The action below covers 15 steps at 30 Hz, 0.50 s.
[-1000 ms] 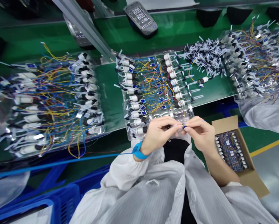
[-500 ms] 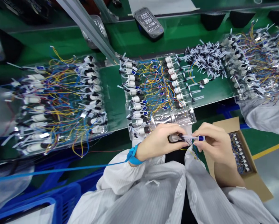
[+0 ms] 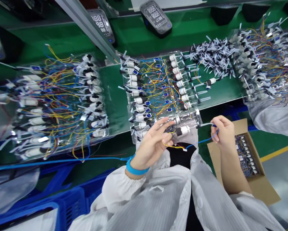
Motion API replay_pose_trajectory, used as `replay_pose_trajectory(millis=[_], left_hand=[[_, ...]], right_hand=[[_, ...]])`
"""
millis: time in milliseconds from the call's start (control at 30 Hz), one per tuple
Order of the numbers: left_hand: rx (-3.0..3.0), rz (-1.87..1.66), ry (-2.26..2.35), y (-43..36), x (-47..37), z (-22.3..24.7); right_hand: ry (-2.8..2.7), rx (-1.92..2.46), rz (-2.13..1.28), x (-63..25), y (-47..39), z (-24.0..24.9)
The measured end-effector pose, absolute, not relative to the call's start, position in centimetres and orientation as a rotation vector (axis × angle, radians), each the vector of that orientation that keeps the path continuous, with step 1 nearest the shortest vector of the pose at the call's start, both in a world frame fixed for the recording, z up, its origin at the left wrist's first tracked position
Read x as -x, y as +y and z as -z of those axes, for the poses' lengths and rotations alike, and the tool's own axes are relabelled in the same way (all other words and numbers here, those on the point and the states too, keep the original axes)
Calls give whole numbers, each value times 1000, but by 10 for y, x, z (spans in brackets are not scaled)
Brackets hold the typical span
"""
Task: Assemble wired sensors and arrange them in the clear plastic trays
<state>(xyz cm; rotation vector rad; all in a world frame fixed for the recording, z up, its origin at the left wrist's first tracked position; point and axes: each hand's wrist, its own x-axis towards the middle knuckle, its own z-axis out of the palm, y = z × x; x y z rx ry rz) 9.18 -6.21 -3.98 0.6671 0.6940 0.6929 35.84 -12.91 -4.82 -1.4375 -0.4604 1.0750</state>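
Note:
A small white cylindrical motor with a black end (image 3: 183, 130) is at the near end of the middle clear plastic tray (image 3: 197, 118). My left hand (image 3: 153, 142) is left of it, thumb and a finger pinched on its yellow and red wires (image 3: 174, 146), other fingers stretched out. A small white connector (image 3: 185, 149) joins these to a blue wire (image 3: 204, 141) that runs up to my right hand (image 3: 222, 131). That hand is closed, pinching the blue wire and the end of a pale thin strip (image 3: 205, 124). A blue band (image 3: 136, 168) circles my left wrist.
More wired motors fill trays at left (image 3: 62, 106) and right (image 3: 266, 61). A heap of black-and-white small parts (image 3: 213, 56) and a loose motor (image 3: 210, 81) lie on the green bench (image 3: 115, 96). Display devices (image 3: 155, 17) stand behind. An open cardboard box (image 3: 261, 189) is at lower right.
My hands have moved apart, the right one up and to the right. The motor, formerly within my left hand, now shows between the hands, with its wires spread out.

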Motion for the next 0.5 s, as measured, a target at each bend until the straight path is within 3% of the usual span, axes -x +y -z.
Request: replay_pose_trajectory(millis=[300,500], left_hand=[[-706,-800,718,-67,-103,48],[-1649,-798,802,-72,-97,46]], right_hand=[[-589,1543,-897,-373,-122,58],[-971,1613,-979,-362,-132,37]])
